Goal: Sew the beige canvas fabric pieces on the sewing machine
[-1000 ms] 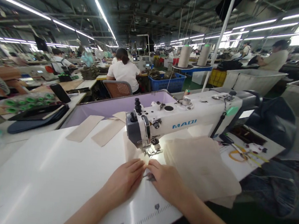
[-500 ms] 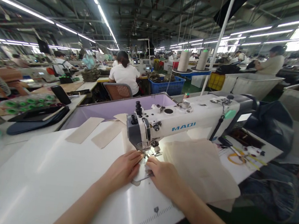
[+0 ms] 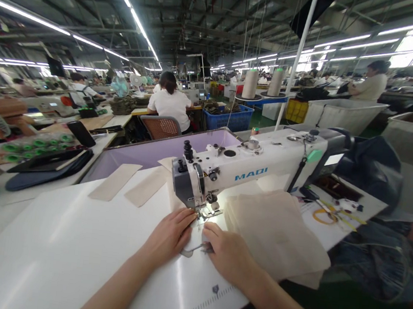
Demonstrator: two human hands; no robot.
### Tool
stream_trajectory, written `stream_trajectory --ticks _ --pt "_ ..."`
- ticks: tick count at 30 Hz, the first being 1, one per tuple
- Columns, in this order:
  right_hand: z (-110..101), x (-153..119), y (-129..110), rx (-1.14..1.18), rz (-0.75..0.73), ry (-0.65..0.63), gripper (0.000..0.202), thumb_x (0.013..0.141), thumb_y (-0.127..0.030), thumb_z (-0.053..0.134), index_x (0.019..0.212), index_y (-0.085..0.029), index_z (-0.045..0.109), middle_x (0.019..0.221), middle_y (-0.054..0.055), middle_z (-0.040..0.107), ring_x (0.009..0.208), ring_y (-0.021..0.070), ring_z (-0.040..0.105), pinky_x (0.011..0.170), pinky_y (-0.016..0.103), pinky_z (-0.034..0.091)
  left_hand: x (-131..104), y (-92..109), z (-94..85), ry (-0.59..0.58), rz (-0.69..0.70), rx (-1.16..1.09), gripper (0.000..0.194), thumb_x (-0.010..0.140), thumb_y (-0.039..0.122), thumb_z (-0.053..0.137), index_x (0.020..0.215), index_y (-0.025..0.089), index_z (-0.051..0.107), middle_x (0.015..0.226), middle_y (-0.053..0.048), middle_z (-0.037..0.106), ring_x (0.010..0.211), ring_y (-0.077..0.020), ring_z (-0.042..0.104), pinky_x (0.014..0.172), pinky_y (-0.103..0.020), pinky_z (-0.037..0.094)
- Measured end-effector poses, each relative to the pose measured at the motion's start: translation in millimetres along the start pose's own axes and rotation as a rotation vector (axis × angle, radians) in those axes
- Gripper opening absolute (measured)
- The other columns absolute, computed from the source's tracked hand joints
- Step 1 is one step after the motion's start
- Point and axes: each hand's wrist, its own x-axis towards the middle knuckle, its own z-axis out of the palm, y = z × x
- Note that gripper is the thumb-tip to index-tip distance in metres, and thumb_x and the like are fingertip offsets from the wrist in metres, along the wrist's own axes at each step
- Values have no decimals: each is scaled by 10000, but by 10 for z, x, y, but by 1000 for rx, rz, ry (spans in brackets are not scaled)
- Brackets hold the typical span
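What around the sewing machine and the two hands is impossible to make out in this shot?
- Needle: head view, hidden behind the left hand and the sewing machine head.
- Piece being sewn: mostly covered by both hands; the right hand hides its edge.
- Small tools at right: too small to identify.
- Distant workers: blurred.

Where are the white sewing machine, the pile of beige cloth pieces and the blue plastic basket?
white sewing machine [image 3: 253, 167]: head view, on its long arm beside the blue lettering.
pile of beige cloth pieces [image 3: 275, 230]: head view, middle of the top piece.
blue plastic basket [image 3: 232, 119]: head view, on its front wall.
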Motion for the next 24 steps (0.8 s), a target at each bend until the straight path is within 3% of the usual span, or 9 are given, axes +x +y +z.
stream_trajectory --ticks 12,17,24 --pt "11 -3 6 37 -1 20 228 937 -176 508 1126 -230 624 1293 39 659 971 195 694 804 281 493 7 -14 23 -24 -58 106 374 986 285 469 1320 194 611 1326 -118 664 1245 -304 590 1038 -475 520" --pt "-36 -2 -3 56 10 30 232 916 -162 510 1099 -227 637 1279 29 671 957 200 702 783 283 497 34 14 -53 -45 -113 85 348 981 302 502 1279 195 647 1259 -115 688 1164 -320 607 993 -509 526" --pt "-47 -33 10 131 16 72 264 913 -146 523 1130 -218 656 1274 29 673 993 206 698 822 294 513 -60 246 -95 -68 -92 -155 402 896 26 428 1084 228 720 1149 -92 679 1043 -241 640 921 -401 576"
